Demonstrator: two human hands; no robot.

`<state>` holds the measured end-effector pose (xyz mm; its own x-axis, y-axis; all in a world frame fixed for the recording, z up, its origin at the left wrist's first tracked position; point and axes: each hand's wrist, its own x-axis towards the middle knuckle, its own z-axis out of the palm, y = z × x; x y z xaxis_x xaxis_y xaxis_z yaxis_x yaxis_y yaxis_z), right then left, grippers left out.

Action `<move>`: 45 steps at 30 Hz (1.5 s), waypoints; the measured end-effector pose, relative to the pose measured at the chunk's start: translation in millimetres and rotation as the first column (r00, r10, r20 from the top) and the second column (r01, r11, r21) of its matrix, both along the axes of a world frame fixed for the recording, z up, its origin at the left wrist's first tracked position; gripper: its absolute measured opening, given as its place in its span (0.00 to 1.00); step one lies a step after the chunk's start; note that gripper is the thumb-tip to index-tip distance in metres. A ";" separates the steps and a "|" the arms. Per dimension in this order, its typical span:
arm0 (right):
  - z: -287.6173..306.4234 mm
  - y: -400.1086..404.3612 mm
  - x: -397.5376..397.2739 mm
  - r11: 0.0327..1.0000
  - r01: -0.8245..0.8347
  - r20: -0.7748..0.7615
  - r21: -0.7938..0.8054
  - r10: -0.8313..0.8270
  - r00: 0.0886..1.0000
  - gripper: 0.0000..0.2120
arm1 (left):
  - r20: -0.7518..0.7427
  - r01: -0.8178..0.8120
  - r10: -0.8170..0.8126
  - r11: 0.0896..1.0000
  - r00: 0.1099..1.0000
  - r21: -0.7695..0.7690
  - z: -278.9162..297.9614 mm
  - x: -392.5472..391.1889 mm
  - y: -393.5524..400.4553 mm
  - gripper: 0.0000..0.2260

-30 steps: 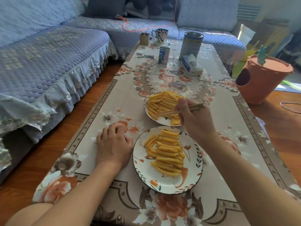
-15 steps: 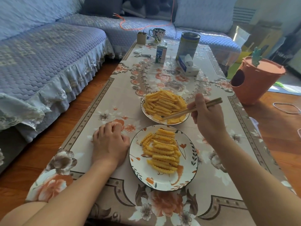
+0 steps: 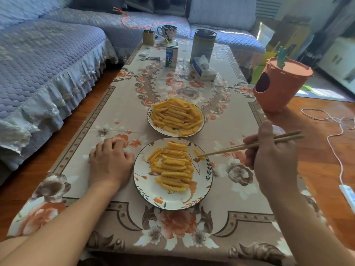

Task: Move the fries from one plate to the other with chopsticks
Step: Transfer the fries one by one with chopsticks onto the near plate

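Note:
Two floral plates sit on the cloth-covered table. The far plate (image 3: 153,125) carries a big heap of crinkle-cut fries (image 3: 175,116). The near plate (image 3: 172,200) holds a smaller pile of fries (image 3: 172,167). My right hand (image 3: 272,158) grips wooden chopsticks (image 3: 249,145) to the right of the near plate. Their tips pinch one fry (image 3: 197,153) over the plate's upper right rim. My left hand (image 3: 110,160) rests on the table as a loose fist, just left of the near plate.
Farther back on the table stand a milk carton (image 3: 171,56), a tall tin (image 3: 202,45), a tissue pack (image 3: 203,69), a mug (image 3: 169,32) and keys (image 3: 149,58). A sofa (image 3: 38,64) runs along the left. An orange bin (image 3: 278,85) and white cable (image 3: 334,135) lie right.
My right hand drew back from the far plate toward me and to the right, bringing one fry in the chopsticks over the near plate's rim. The left hand stayed put.

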<state>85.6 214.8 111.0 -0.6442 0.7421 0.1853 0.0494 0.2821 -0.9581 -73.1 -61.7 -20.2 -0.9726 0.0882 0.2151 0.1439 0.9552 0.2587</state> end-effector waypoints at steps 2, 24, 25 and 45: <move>-2.9 -1.8 -0.6 0.999 -0.033 0.029 0.035 0.032 0.999 0.26 | 0.002 -0.001 0.001 1.000 1.000 0.003 -0.2 0.7 0.6 0.16; -17.0 -21.5 -118.4 0.848 -0.401 0.151 0.347 0.371 0.916 0.19 | -0.047 0.020 -0.020 1.000 0.999 -0.002 -0.8 0.3 0.3 0.16; -18.8 -22.5 -120.3 0.848 -0.405 0.160 0.343 0.372 0.914 0.20 | -0.046 0.021 -0.021 1.000 0.999 -0.004 -1.3 -0.1 -0.3 0.16; 4.7 5.4 -26.7 0.985 -0.121 0.104 0.126 0.108 0.989 0.25 | -0.015 0.008 -0.008 0.999 1.000 0.034 0.8 1.8 0.2 0.16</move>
<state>58.9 220.3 115.7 -0.7432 0.6355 0.2090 0.1001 0.4145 -0.9045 -71.3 -61.5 -19.4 -0.9686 0.0882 0.2323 0.1554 0.9446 0.2891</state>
